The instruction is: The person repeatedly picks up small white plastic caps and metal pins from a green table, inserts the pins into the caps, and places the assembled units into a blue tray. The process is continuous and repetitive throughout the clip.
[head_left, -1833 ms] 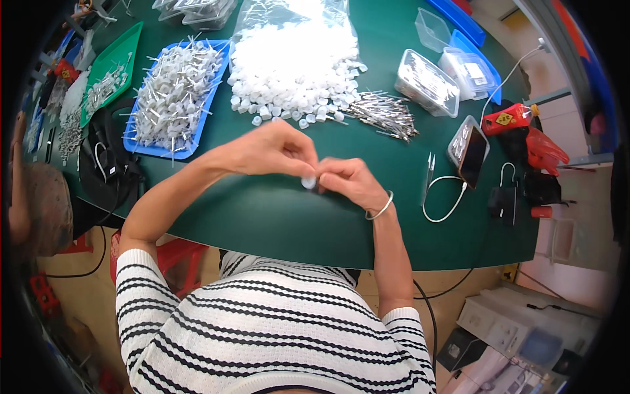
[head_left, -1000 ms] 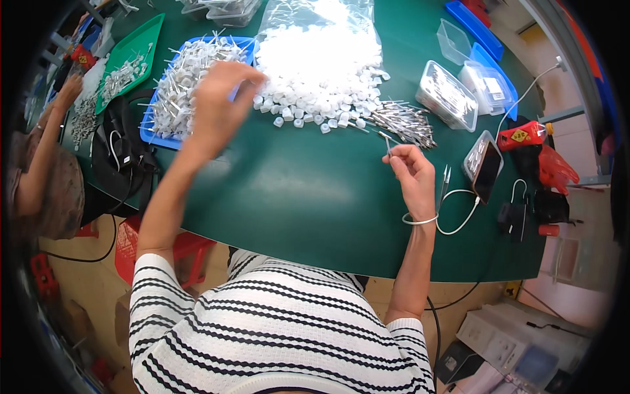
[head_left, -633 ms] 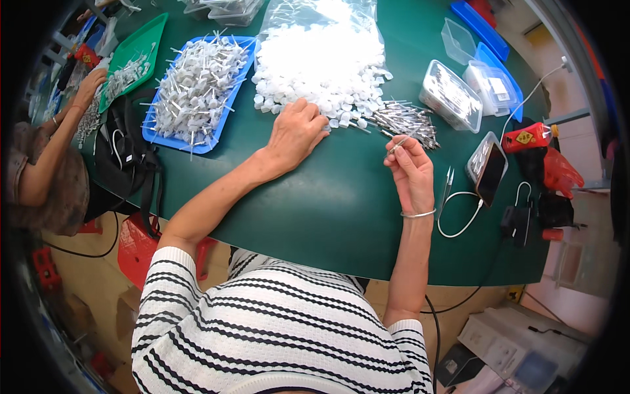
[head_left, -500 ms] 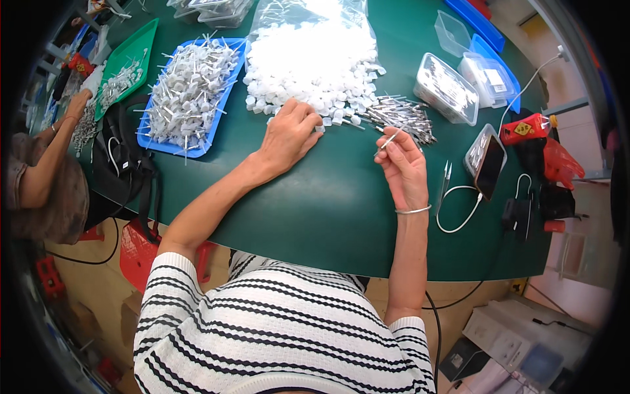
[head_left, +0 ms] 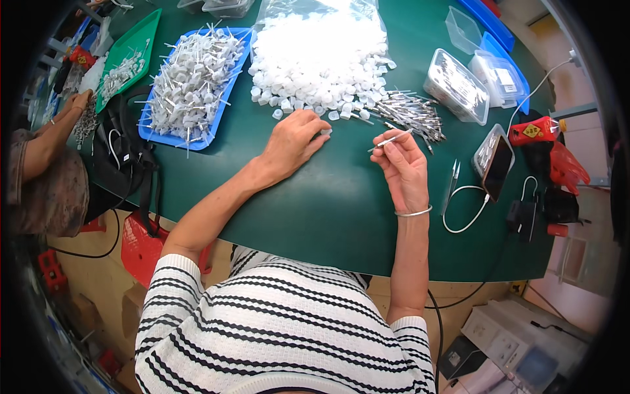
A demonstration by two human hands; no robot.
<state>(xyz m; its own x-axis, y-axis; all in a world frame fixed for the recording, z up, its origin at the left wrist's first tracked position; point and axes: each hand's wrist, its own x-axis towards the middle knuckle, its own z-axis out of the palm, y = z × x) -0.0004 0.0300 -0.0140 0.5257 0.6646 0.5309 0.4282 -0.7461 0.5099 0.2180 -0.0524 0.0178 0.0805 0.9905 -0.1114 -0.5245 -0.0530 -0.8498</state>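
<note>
Drawing back a little from the heap of white caps (head_left: 315,72), the left hand (head_left: 292,144) now rests just in front of it, pinching a small white cap (head_left: 326,132) between thumb and finger; a second ago this hand was over the blue tray (head_left: 152,136), then at the near edge of the heap; the right hand (head_left: 405,164) pinches a thin metal rod (head_left: 392,139), which pointed upward a second ago and now slants across the fingertips; each hand thus seems to have its own part, cap in the left, rod in the right, the two apart and not joined; how high the right hand is above the green table (head_left: 315,217) I cannot tell; loose metal rods (head_left: 417,115) lie just beyond it, beside the caps; the tray is piled with capped rods (head_left: 197,79).
</note>
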